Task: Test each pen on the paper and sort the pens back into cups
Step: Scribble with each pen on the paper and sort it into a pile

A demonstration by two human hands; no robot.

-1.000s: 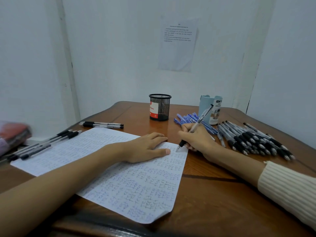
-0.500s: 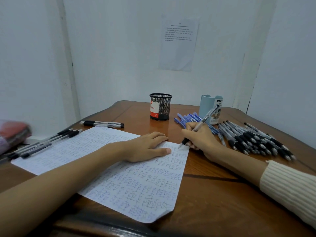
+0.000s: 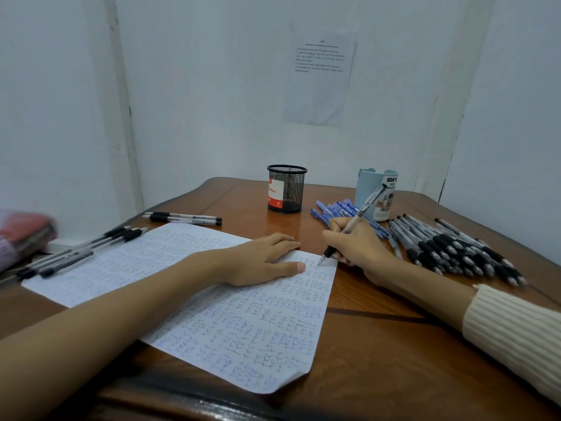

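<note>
Head view: the right hand [image 3: 361,250] grips a black-grip pen [image 3: 352,226], tip on the paper's [image 3: 212,314] far right corner. The left hand [image 3: 261,259] lies flat, fingers straight, on the paper beside it. Beyond the hands stand a mesh cup [image 3: 287,189] and a blue cup [image 3: 375,192]; black pens [image 3: 449,247] lie right of the right hand.

A brown wooden table [image 3: 379,344] with a curved far edge and a dark inlaid line spreads under the left hand [image 3: 261,259] and the right hand [image 3: 355,244]. Its varnish shows a pale glint at the near edge, below the left hand. Beyond the right hand rises the white back wall [image 3: 212,101], with a printed sheet [image 3: 320,77] stuck flat on it, its text too small to read. Far left of the left hand a pale vertical strip [image 3: 121,101] runs up beside the left wall [image 3: 54,117], and a blurred red bundle [image 3: 24,232] lies low. To the right of the right hand stands the right wall [image 3: 516,132]. The light is soft, even and cool.
</note>
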